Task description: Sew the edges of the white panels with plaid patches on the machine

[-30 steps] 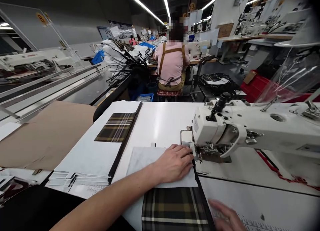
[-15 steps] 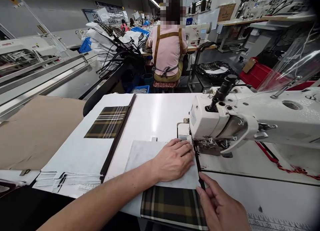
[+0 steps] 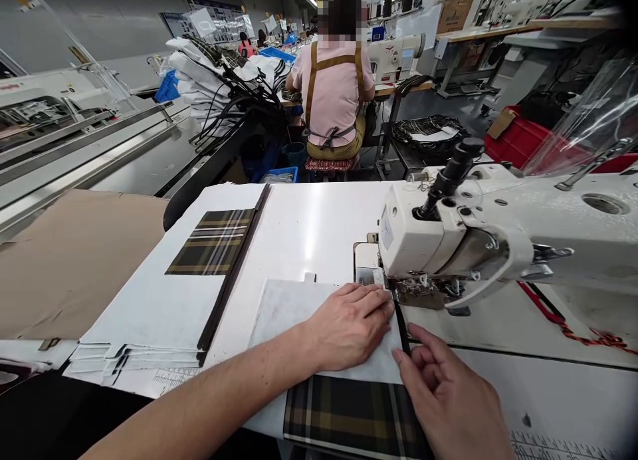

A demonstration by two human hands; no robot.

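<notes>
My left hand (image 3: 351,327) lies flat, fingers stretched forward, on a pale fabric panel (image 3: 284,307) beside the sewing machine's foot. Along the panel's right side runs a dark edge strip (image 3: 403,328), leading up to the needle area of the white sewing machine (image 3: 413,234). Beside this strip is my right hand (image 3: 448,393); thumb and forefinger are apart at the edge, the other fingers curled. The thumb tip rests at the panel's margin. Nearest me, a plaid section (image 3: 349,410) of the fabric reaches the table's front edge. My left hand hides part of the panel.
To the left lies a stack of pale panels (image 3: 149,314) with a plaid patch (image 3: 212,240) and dark edging. Brown sheet material (image 3: 74,260) is farther left. Ahead, a co-worker (image 3: 331,94) sits facing away, near a heap of fabric pieces (image 3: 209,81). A red bin (image 3: 523,137) stands right.
My right hand has shifted slightly right, its thumb and forefinger a little farther up along the strip. My left hand stays on the panel; the view has moved slightly.
</notes>
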